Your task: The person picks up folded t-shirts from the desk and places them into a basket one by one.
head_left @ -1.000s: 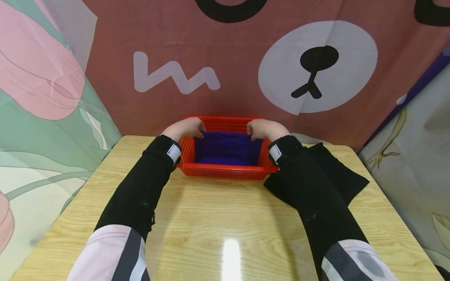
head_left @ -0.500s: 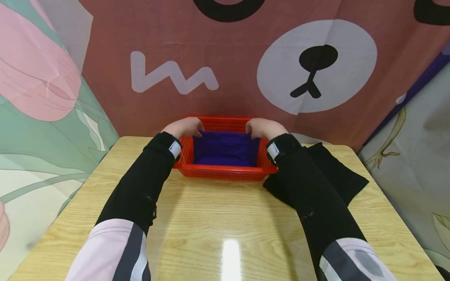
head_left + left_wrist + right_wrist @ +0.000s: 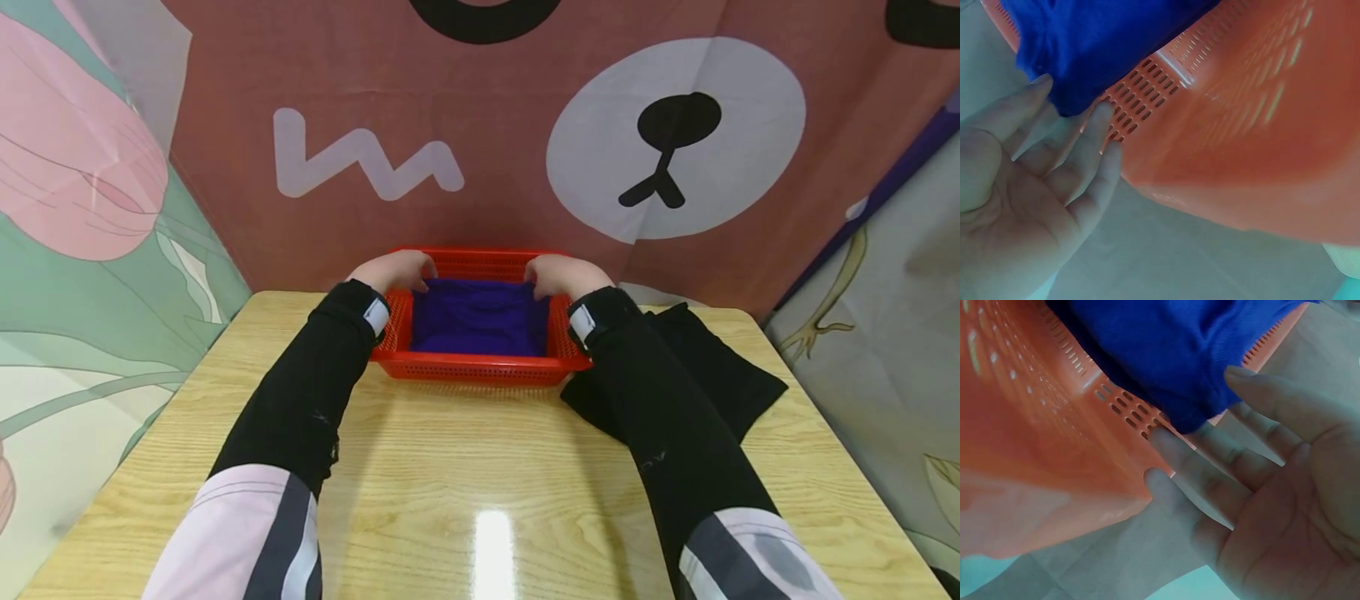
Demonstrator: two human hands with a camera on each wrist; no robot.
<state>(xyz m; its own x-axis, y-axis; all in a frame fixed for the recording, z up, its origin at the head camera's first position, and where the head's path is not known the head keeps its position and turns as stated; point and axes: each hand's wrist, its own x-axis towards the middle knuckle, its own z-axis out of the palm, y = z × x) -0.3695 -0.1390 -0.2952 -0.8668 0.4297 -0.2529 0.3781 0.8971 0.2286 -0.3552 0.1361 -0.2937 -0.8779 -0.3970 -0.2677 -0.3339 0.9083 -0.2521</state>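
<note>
A dark blue cloth (image 3: 480, 317) lies inside a red perforated plastic basket (image 3: 480, 370) at the back of the table. My left hand (image 3: 395, 271) pinches the cloth's far left corner, and my right hand (image 3: 564, 275) pinches the far right one. Seen from the left wrist, the thumb presses the blue cloth (image 3: 1104, 50) with the index finger partly behind it, while the other fingers stay loosely extended beside the basket. The right wrist view shows a similar grip on the cloth (image 3: 1160, 356). The fabric hides most of the basket's floor.
A black cloth (image 3: 720, 375) lies on the wooden table (image 3: 465, 467) to the right of the basket, partly under my right forearm. Behind the basket hangs a brown printed curtain (image 3: 495, 167) with a bear's muzzle. Patterned fabric (image 3: 82, 250) hangs on the left.
The blue cloth has spread more evenly; the fold along its top and the brighter strip at its front no longer show. Both hands keep nearly the same place at its corners.
</note>
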